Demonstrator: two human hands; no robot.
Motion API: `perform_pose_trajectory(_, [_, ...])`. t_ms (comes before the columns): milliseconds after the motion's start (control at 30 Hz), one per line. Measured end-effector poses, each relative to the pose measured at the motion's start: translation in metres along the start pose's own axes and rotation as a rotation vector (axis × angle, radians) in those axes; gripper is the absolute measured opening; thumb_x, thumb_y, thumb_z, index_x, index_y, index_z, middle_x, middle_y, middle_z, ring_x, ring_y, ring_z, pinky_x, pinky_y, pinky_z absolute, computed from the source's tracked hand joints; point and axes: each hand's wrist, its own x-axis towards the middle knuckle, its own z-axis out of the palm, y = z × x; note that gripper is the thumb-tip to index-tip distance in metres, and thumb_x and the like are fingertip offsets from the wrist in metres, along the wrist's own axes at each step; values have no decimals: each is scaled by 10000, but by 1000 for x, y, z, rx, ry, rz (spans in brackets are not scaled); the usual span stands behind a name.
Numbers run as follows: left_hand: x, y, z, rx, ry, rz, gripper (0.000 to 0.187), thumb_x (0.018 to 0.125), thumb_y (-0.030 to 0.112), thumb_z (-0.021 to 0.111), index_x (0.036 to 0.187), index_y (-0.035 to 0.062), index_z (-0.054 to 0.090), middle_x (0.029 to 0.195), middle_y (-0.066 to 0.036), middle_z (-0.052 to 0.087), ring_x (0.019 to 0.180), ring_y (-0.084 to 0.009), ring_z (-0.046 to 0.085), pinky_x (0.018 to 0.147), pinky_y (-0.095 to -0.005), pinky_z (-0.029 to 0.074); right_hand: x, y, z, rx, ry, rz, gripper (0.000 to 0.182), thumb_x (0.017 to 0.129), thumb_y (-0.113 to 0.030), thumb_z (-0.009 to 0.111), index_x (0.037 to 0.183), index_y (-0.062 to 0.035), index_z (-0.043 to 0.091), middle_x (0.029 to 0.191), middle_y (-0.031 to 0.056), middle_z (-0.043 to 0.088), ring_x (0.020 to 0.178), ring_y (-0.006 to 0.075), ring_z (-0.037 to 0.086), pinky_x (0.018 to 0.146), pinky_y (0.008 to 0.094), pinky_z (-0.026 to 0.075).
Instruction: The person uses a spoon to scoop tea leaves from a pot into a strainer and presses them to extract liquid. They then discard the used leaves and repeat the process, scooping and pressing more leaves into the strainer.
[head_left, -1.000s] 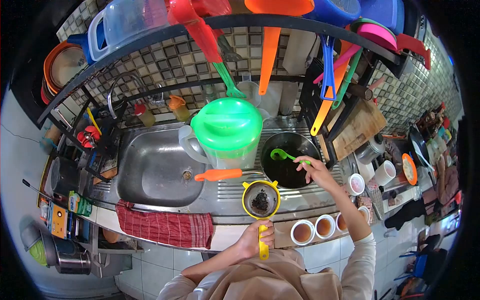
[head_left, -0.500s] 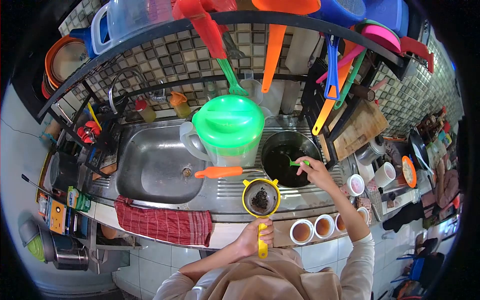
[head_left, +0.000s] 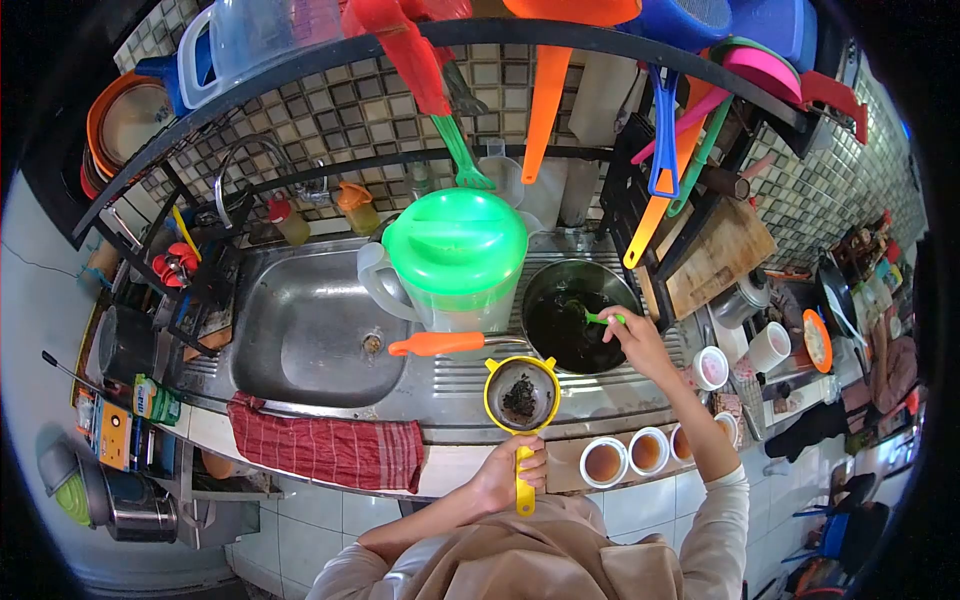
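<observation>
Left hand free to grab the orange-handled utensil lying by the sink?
Probably not as is. The left hand is closed on the yellow strainer handle, and the strainer sits between it and the orange-handled utensil. Otherwise nothing covers the utensil.

green ladle [head_left: 598, 319] now dipped into pot [head_left: 572, 322]

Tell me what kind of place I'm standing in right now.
Most likely a home kitchen: a steel sink with a tap, plastic utensils hanging from a rack above, and cups of tea on the tiled counter edge.
</observation>
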Motion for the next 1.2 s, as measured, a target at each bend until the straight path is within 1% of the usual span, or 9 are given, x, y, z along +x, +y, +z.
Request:
perform_pose_trajectory(133, [1,0,-2,-24,-7,-5,161,834,255,468,717,148,446,567,45,318,501,-76,319,533,-216,300,0,4,7,65,-19,-6,241,897,-234,391,1008,-82,541,705,47,609,535,159,528,537,293,406])
perform_pose_trajectory(200, [0,0,-2,-22,-5,-1,160,834,256,467,719,147,446,568,44,319,502,-76,319,532,-216,300,1,6,8,343,-81,120,246,901,-236,396,1003,-63,539,702,50,607,426,98,461,419,248,362])
perform_pose_trajectory(233, [0,-1,-2,-20,-9,0,158,834,253,466,719,147,445,570,44,320,502,-76,319,532,-216,299,2,8,8,344,-81,119,246,901,-236,396,1003,-63,539,702,50,607,426,98,461,419,248,362])
perform_pose_trajectory(300, [0,-1,-2,-19,-13,3,157,835,251,465,719,147,445,572,43,321,502,-75,318,531,-216,299,4,11,9,553,-104,172,260,907,-248,401,1001,-45,535,703,63,600,368,49,388,347,200,296])
perform_pose_trajectory(400, [-1,-1,0,-9,-1,11,153,836,247,463,722,147,445,575,44,321,503,-74,318,530,-215,298,5,6,4,623,-130,214,279,912,-281,394,1032,-62,520,738,66,588,379,44,364,358,167,262])
perform_pose_trajectory(700, [-1,-1,1,15,8,18,161,840,246,458,713,151,432,570,44,317,501,-74,315,524,-214,295,3,-1,-3,763,-132,236,306,907,-295,392,1045,-52,514,756,81,583,415,53,383,381,158,272])
perform_pose_trajectory(933, [-1,0,0,4,25,11,166,843,248,456,710,151,431,566,44,315,497,-76,315,524,-216,294,2,1,-3,757,-107,220,314,905,-305,399,1048,-49,511,747,74,577,423,47,386,386,157,283])
perform_pose_trajectory(1133, [0,0,-2,-27,2,-2,165,843,246,456,712,148,434,565,45,315,495,-75,315,525,-218,295,1,3,-1,626,-93,173,316,906,-327,397,1024,-62,522,745,71,577,422,45,389,388,158,287])
perform_pose_trajectory(1200, [0,0,-3,-34,3,-5,165,843,246,457,713,147,435,565,45,315,496,-75,315,525,-218,295,-1,-5,-5,690,-131,268,314,904,-325,401,1021,-62,526,744,75,580,415,47,385,386,160,282])
